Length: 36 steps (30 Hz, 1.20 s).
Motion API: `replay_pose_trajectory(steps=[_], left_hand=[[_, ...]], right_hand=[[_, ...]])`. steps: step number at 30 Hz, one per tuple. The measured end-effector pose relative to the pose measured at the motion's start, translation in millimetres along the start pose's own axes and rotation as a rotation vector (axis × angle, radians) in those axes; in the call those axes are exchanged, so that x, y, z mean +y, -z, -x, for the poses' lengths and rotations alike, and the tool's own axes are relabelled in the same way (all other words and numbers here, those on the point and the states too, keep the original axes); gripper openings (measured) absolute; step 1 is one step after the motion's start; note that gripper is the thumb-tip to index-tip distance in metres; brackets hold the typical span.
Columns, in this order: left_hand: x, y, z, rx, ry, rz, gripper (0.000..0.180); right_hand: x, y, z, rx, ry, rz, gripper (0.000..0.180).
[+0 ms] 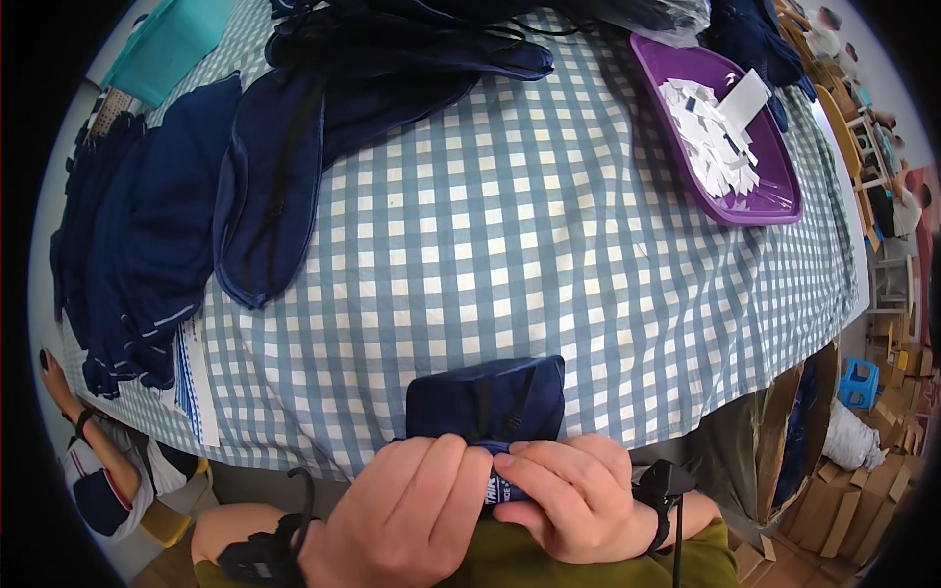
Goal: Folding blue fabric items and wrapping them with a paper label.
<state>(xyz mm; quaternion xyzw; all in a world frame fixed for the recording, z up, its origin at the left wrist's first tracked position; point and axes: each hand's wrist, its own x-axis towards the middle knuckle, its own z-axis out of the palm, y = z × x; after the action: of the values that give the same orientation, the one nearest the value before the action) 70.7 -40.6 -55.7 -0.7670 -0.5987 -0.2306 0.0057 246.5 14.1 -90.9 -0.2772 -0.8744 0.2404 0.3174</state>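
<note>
**Observer:** What have the fingers got?

**Operator:** On my feed, both hands are closed on a folded navy eye mask (487,397) at the near edge of the table. The left hand (407,514) has its fingers curled down over the mask's near end, thumb hidden underneath. The right hand (578,495) is bunched beside it, fingertips pinching the same end where a small printed tag shows between the two hands. The far half of the mask lies flat on the blue-and-white checked cloth (549,245), black strap folded across it.

**Observer:** What could go wrong from here?

**Operator:** I'd judge the strap is the risk: loose across the top, it could slip out of the fold if the pinch eases. The mask also overhangs the edge, so a loose grip could drop it into the lap.

**Observer:** And the pose?

**Operator:** Both forearms come up from the lower edge, wrists close together, knuckles up, a black wrist strap on each. Further out, a heap of navy masks (196,206) sits to the left, and a purple tray (774,196) of white paper slips (711,127) far right. Another person's arm (74,412) shows at the lower left, well apart.
</note>
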Motion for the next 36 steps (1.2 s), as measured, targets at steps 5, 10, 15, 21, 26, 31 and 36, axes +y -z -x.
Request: replay_pose_trajectory(steps=[5, 10, 15, 21, 26, 31, 36], left_hand=[[-18.3, 26.2, -38.0, -0.336, 0.219, 0.352, 0.028], [-47.9, 28.1, -56.0, -0.537, 0.201, 0.493, 0.028], [-33.8, 25.7, -43.3, -0.266, 0.254, 0.501, 0.019], [-22.8, 6.4, -7.0, 0.035, -0.125, 0.136, 0.024], [-13.9, 7.7, -9.4, -0.045, -0.187, -0.144, 0.022], [-22.0, -3.8, -10.7, 0.055, -0.155, -0.034, 0.024], [-23.3, -11.1, -17.6, 0.117, -0.121, 0.023, 0.027]], right_hand=[[3.2, 5.2, -20.1, -0.040, -0.070, -0.074, 0.025], [-0.6, 4.0, -42.1, -0.068, -0.198, 0.055, 0.019], [5.9, 4.2, -53.2, -0.116, -0.308, 0.011, 0.013], [12.4, 6.4, -67.7, -0.133, -0.333, 0.026, 0.015], [14.1, 5.7, -72.1, -0.087, -0.380, -0.020, 0.017], [13.9, 6.5, -67.8, 0.125, -0.357, -0.086, 0.017], [-2.1, 21.7, -26.5, 0.115, -0.050, 0.017, 0.040]])
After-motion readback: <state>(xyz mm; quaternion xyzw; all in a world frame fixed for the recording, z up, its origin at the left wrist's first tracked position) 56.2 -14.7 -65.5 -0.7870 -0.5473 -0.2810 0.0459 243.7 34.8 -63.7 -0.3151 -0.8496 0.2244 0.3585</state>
